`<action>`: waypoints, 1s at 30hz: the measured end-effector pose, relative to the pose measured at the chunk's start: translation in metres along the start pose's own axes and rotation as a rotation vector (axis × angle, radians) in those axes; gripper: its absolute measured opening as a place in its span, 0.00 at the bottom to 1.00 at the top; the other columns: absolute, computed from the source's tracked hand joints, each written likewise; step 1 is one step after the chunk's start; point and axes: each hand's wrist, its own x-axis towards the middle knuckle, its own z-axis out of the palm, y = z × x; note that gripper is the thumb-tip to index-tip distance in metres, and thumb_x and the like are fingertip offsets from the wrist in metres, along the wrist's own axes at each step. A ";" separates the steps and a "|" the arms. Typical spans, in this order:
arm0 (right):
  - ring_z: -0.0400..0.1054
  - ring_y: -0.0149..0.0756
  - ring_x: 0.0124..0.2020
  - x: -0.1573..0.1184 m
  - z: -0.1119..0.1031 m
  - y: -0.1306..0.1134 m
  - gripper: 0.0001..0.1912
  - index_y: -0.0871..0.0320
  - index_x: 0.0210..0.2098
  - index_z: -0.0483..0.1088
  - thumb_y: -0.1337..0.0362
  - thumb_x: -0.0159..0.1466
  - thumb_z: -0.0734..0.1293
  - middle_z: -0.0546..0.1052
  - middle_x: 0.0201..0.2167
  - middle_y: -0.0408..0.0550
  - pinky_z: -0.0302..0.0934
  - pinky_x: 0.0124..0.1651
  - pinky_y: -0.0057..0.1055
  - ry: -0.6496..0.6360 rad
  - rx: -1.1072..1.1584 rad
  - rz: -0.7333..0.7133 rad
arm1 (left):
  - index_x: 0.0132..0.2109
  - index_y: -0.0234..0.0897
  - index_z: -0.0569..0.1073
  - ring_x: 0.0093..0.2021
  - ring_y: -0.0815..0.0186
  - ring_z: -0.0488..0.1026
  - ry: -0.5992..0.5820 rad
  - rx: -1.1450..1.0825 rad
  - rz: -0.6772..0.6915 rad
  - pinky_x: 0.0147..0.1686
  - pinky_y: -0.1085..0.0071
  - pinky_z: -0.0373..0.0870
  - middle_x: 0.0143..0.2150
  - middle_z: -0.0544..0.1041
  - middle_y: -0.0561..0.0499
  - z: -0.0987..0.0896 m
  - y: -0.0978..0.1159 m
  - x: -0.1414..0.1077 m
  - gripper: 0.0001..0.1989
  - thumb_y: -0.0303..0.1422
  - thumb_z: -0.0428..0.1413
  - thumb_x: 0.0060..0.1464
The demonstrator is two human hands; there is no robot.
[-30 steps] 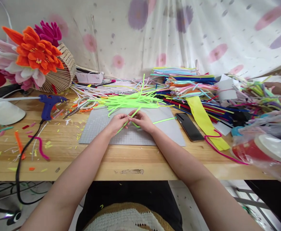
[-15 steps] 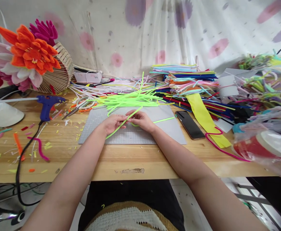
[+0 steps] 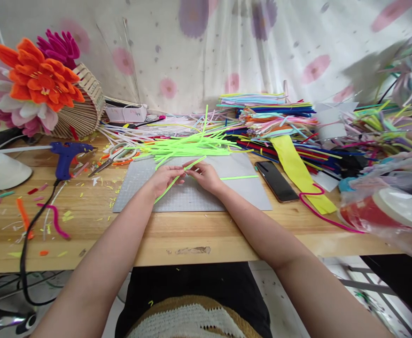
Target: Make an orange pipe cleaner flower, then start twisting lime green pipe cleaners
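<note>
Over the grey cutting mat (image 3: 131, 192), my left hand (image 3: 165, 180) and my right hand (image 3: 204, 177) meet with fingertips almost touching. Both are closed on bright green pipe cleaners (image 3: 167, 189); one slants from below my left fingers up past my right fingertips. Another green length (image 3: 239, 177) sticks out to the right from under my right hand, across the mat. Just behind my hands lies a heap of green pipe cleaners (image 3: 191, 145). My fingers hide the spot where the held strands meet.
Left: a blue glue gun (image 3: 65, 159) with black cord, scissors (image 3: 109, 160), scraps and fuzzy flowers (image 3: 45, 77). Right: a phone (image 3: 276, 181), a yellow strip (image 3: 299, 171), a pink pipe cleaner (image 3: 327, 218) and a plastic-wrapped red roll (image 3: 361, 213). Behind: multicoloured pipe cleaner bundles (image 3: 276, 115).
The upper end of the held green strand reaches a little less far past my right fingers. The whole view has shifted slightly, while both hands stay together over the mat.
</note>
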 end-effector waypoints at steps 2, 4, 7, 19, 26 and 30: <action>0.67 0.30 0.33 0.000 0.001 -0.002 0.12 0.56 0.41 0.72 0.63 0.59 0.62 0.74 0.41 0.48 0.61 0.36 0.28 0.004 -0.064 -0.015 | 0.27 0.30 0.74 0.26 0.73 0.69 0.036 0.021 0.047 0.25 0.76 0.67 0.27 0.74 0.49 0.002 -0.002 0.000 0.03 0.21 0.59 0.40; 0.68 0.31 0.34 0.000 0.002 -0.003 0.12 0.57 0.42 0.72 0.63 0.60 0.62 0.75 0.41 0.49 0.61 0.38 0.29 0.020 -0.139 -0.023 | 0.28 0.30 0.74 0.26 0.73 0.69 0.049 0.037 0.078 0.24 0.77 0.66 0.27 0.74 0.50 0.003 -0.003 0.001 0.04 0.22 0.60 0.39; 0.68 0.33 0.35 0.001 0.002 -0.005 0.11 0.57 0.38 0.73 0.62 0.61 0.61 0.76 0.39 0.49 0.59 0.38 0.30 0.044 -0.250 0.001 | 0.28 0.30 0.74 0.26 0.74 0.68 0.066 0.062 0.112 0.24 0.77 0.65 0.27 0.73 0.51 0.004 -0.005 0.002 0.05 0.24 0.61 0.39; 0.64 0.30 0.29 0.001 0.003 -0.003 0.08 0.58 0.30 0.71 0.62 0.60 0.62 0.74 0.29 0.45 0.56 0.33 0.27 0.045 -0.273 -0.016 | 0.28 0.32 0.68 0.26 0.72 0.68 0.025 0.130 0.207 0.26 0.72 0.70 0.26 0.69 0.55 0.008 -0.006 0.000 0.10 0.30 0.61 0.38; 0.63 0.29 0.27 -0.001 0.006 -0.004 0.08 0.59 0.30 0.70 0.63 0.60 0.61 0.73 0.28 0.45 0.55 0.31 0.26 -0.013 -0.285 -0.041 | 0.31 0.33 0.71 0.26 0.71 0.68 0.113 0.382 0.385 0.21 0.75 0.68 0.27 0.71 0.52 0.004 -0.014 0.007 0.11 0.35 0.60 0.40; 0.63 0.28 0.27 -0.001 0.007 -0.006 0.06 0.60 0.32 0.70 0.65 0.58 0.62 0.73 0.29 0.45 0.55 0.31 0.25 -0.033 -0.291 -0.019 | 0.31 0.34 0.72 0.24 0.71 0.67 0.213 0.450 0.434 0.20 0.75 0.67 0.27 0.72 0.52 0.002 -0.019 0.012 0.07 0.32 0.58 0.43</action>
